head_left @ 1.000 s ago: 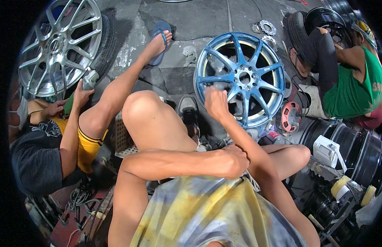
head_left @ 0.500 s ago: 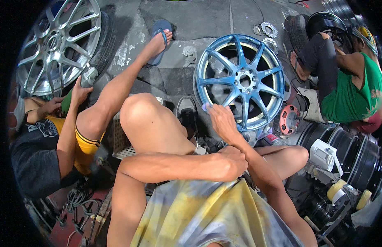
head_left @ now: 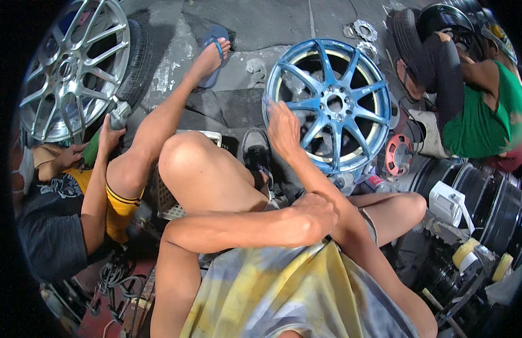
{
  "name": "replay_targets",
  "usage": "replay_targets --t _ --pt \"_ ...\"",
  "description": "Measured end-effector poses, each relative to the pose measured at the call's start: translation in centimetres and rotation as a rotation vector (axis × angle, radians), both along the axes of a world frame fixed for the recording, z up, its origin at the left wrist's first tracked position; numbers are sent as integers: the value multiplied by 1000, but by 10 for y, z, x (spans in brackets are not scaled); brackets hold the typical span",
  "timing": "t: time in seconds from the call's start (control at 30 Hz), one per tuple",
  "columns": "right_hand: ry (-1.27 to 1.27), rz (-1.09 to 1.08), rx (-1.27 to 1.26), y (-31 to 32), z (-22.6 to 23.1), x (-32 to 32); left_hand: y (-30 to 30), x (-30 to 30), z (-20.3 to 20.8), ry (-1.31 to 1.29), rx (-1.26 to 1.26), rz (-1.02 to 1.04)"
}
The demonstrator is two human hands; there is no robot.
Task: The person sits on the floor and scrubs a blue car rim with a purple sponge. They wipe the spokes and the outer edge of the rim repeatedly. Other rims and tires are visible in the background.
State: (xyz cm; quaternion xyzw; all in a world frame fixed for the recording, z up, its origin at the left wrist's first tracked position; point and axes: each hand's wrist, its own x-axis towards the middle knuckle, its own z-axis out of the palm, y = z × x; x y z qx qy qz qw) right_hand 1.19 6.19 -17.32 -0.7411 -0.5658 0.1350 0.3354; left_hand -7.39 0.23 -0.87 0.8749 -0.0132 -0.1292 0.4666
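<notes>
A blue multi-spoke car wheel rim [head_left: 319, 105] lies on the floor in front of me. My right hand [head_left: 284, 130] is at its left edge, with the fingers closed on a small pale purple piece [head_left: 266, 101]. That piece is blurred; it could be a scrap of abrasive or cloth, I cannot tell which. My left hand [head_left: 317, 216] is curled closed against my right forearm, just below the wheel rim. Whatever its fingers hold, if anything, is hidden.
At left a co-worker holds a grey power tool [head_left: 120, 114] beside a silver wheel rim [head_left: 65, 70]. Another person in green [head_left: 481, 124] sits at right. A red round part [head_left: 399, 155], a white boxy device [head_left: 447, 203] and black rims [head_left: 493, 217] stand nearby.
My right hand has moved up and left along the blue rim's outer edge with the purple piece. My left hand stays at the right forearm.
</notes>
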Motion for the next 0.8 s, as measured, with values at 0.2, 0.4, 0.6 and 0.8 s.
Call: replay_targets --t 0.2,0.4,0.6,0.8 --pt "-33 151 -1 -64 1 -6 -4 -17 -15 -222 -44 116" --pt "-21 6 -121 -46 5 1 6 2 7 73 -21 -80" --pt "35 87 -268 -99 18 7 0 -3 -5 -38 -7 -78" --pt "-34 143 -1 -56 -16 9 -8 24 1 229 41 -268"
